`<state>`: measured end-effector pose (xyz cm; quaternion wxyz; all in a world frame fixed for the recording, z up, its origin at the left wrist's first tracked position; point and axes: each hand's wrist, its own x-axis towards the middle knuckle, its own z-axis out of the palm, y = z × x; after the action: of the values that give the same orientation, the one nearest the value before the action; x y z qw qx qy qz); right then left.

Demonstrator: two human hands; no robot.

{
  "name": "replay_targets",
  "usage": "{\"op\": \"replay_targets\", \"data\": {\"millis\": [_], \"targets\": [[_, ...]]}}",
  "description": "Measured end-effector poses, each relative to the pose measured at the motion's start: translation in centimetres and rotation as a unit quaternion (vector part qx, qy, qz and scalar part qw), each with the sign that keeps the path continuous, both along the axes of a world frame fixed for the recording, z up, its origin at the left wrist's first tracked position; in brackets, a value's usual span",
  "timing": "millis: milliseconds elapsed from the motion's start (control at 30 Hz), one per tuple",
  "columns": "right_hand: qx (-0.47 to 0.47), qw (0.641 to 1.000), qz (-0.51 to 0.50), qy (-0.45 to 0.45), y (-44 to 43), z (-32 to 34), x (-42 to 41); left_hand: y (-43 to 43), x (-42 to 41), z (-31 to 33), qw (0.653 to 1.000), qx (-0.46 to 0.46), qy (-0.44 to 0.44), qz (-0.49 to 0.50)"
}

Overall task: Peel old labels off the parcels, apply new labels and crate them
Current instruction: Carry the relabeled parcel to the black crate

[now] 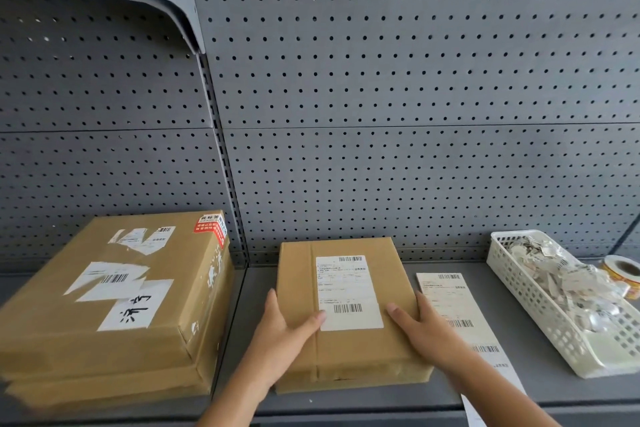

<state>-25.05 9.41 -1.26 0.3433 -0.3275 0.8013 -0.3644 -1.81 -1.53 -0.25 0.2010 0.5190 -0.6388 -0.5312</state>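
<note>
Two thumbs: flat on top of the small parcel, the left one at the near-left corner of its label.
Fingers: fairly straight along its sides, pinching nothing.
Hands: left hand and right hand flank it on the shelf.
Right: label strip just beside; basket of peeled scraps farther.
Left: large parcel with torn remnants.
Progress: label whole, old or new we cannot tell; we see no crate, so crating remains.

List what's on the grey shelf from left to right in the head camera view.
Large brown cardboard parcel with torn white labels → smaller brown cardboard parcel with one intact white label → long white strip of printed labels → white plastic mesh basket of paper scraps.
</note>
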Motion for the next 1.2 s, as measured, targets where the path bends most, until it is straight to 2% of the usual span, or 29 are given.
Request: {"op": "replay_targets", "data": {"millis": [167, 267, 567, 867, 1200], "targets": [[-0.030, 0.999, -0.027, -0.029, 0.6, 0.3, 1.0, 0.1, 0.1, -0.2, 1.000, -0.009, 0.015, 0.007], [-0.038, 0.998, -0.045, -0.011, 1.3, 1.2, 1.5, 0.5, 0.1, 0.4, 0.999, -0.029, 0.032, 0.000], [-0.104, 0.986, -0.128, -0.027, 4.8, 4.5, 2.9, 0.5, -0.9, 2.7, 0.992, -0.075, 0.076, -0.061], [-0.131, 0.969, -0.210, 0.019, 10.4, 6.4, 2.9, 2.8, -3.4, 4.7, 0.979, -0.113, 0.107, -0.135], [-0.124, 0.946, -0.295, 0.053, 20.3, 8.2, 0.0, 10.1, -10.1, 7.0, 0.954, -0.119, 0.142, -0.235]]}}
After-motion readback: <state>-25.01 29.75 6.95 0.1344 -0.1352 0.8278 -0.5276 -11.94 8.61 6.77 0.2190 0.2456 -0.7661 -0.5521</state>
